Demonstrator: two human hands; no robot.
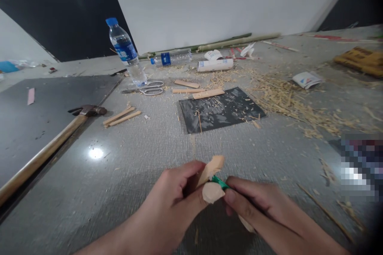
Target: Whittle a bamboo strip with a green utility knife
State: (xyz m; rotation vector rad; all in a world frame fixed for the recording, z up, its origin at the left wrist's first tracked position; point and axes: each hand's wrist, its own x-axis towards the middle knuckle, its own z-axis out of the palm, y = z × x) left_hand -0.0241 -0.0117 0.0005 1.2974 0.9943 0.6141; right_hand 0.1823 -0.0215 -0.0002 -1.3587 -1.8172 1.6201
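My left hand [182, 195] is closed around a pale strip of wood [213, 168], which sticks up past the fingers. A pale beige faceted cover or piece [213, 192] sits at the tip of the left thumb; I cannot tell which it is. My right hand [254, 199] pinches a small tool with a shiny green end [220, 182], and this end touches or nearly touches the wood. The rest of the tool is hidden in the fingers. Another pale piece [247, 224] shows under the right hand.
A claw hammer [60, 137] lies at left near a dark board [44, 107]. Ahead are wood strips [122, 117], scissors [151, 88], an upright water bottle [127, 53], a lying bottle [176, 58] and black sandpaper [221, 111]. Shavings [287, 99] cover the right; a pixelated patch [363, 167] lies there.
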